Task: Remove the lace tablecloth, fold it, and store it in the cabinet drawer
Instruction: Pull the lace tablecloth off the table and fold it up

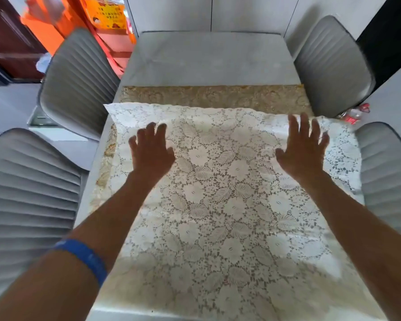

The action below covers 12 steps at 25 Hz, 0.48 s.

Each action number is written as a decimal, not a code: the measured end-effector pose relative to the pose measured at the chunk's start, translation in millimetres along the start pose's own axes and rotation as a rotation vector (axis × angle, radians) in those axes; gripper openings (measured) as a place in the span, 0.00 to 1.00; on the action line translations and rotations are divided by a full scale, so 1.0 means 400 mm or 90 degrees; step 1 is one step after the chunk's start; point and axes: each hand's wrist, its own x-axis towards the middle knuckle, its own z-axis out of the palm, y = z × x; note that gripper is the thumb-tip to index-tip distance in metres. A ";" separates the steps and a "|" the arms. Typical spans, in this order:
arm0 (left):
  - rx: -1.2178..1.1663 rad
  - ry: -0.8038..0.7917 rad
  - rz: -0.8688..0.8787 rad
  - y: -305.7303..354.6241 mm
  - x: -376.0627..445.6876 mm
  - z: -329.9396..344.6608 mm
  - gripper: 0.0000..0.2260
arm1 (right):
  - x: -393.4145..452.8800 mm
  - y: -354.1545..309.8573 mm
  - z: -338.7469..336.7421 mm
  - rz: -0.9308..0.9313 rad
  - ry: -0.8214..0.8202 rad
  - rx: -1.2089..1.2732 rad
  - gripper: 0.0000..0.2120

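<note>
The white lace tablecloth (218, 195) with a flower pattern lies doubled over on the near half of the grey table (208, 56). Its far edge runs straight across the table's middle, and its right side hangs over the table's right edge. My left hand (152, 150) hovers over the cloth's far left part, fingers spread and holding nothing. Over the far right part, my right hand (302, 147) is equally spread and holds nothing. A blue wristband (83, 258) sits on my left forearm. No cabinet drawer shows in this view.
A gold patterned cloth (213, 96) lies under the lace and shows beyond its far and left edges. Several grey ribbed chairs flank the table: far left (79, 82), near left (26, 193), far right (331, 66), near right (387, 172). Orange boxes (102, 22) stand at the back left.
</note>
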 end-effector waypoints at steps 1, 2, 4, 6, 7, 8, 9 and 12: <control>-0.023 -0.056 0.030 0.023 -0.080 0.031 0.22 | -0.055 -0.024 0.018 -0.045 -0.024 0.020 0.35; -0.048 -0.123 0.059 0.033 -0.183 0.065 0.18 | -0.138 -0.040 0.042 -0.090 -0.048 0.054 0.29; -0.095 -0.309 0.115 0.018 -0.406 0.123 0.17 | -0.345 -0.041 0.100 -0.152 -0.155 0.104 0.19; -0.110 -0.499 0.176 -0.023 -0.575 0.166 0.28 | -0.540 -0.018 0.158 -0.201 -0.372 0.092 0.24; -0.086 -0.544 0.213 -0.042 -0.627 0.178 0.33 | -0.611 -0.005 0.177 -0.221 -0.469 0.060 0.31; -0.057 -0.555 0.251 -0.056 -0.663 0.180 0.37 | -0.667 0.005 0.189 -0.251 -0.515 0.031 0.36; -0.019 -0.559 0.292 -0.065 -0.684 0.171 0.38 | -0.702 0.008 0.188 -0.289 -0.525 0.005 0.39; 0.085 -0.492 0.355 -0.058 -0.720 0.147 0.30 | -0.747 -0.029 0.169 -0.369 -0.452 -0.104 0.37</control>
